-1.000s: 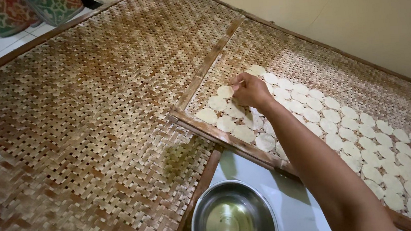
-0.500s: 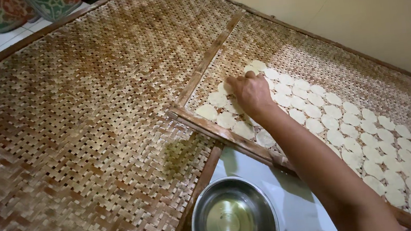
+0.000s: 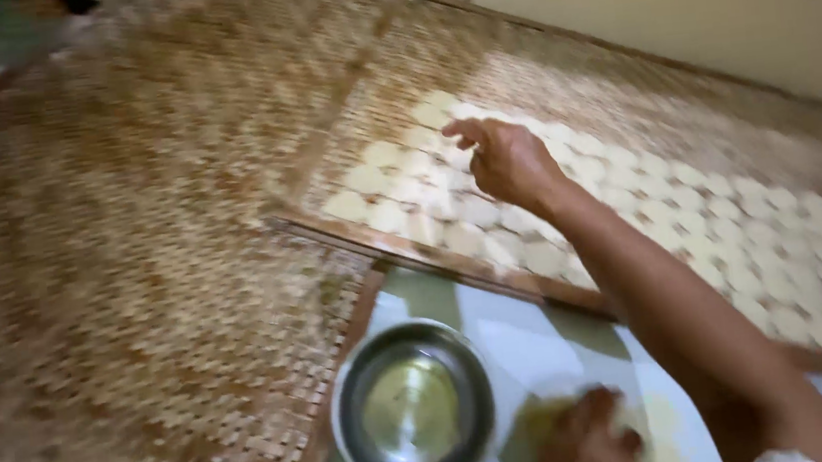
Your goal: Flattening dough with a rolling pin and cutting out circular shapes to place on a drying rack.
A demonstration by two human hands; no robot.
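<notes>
Blurred frame, so we keep it rough. Our right hand (image 3: 510, 161) reaches to the upper middle of the frame, fingers loosely spread and pointing left, over the pale round dough pieces (image 3: 448, 197) laid in rows on the right woven mat (image 3: 620, 110). We cannot tell if it touches one or pinches anything. Our left hand (image 3: 582, 441) sits at the bottom edge, just right of the steel bowl (image 3: 413, 412), fingers curled on something yellowish; the grip is unclear. A larger woven mat (image 3: 115, 290) fills the left. Risk, as we judge it: with the forearm crossing low over the near rows, a dip could smear or shift pieces; a piece dropped carelessly could overlap a neighbour and stick. The left hand could also nudge the bowl.
</notes>
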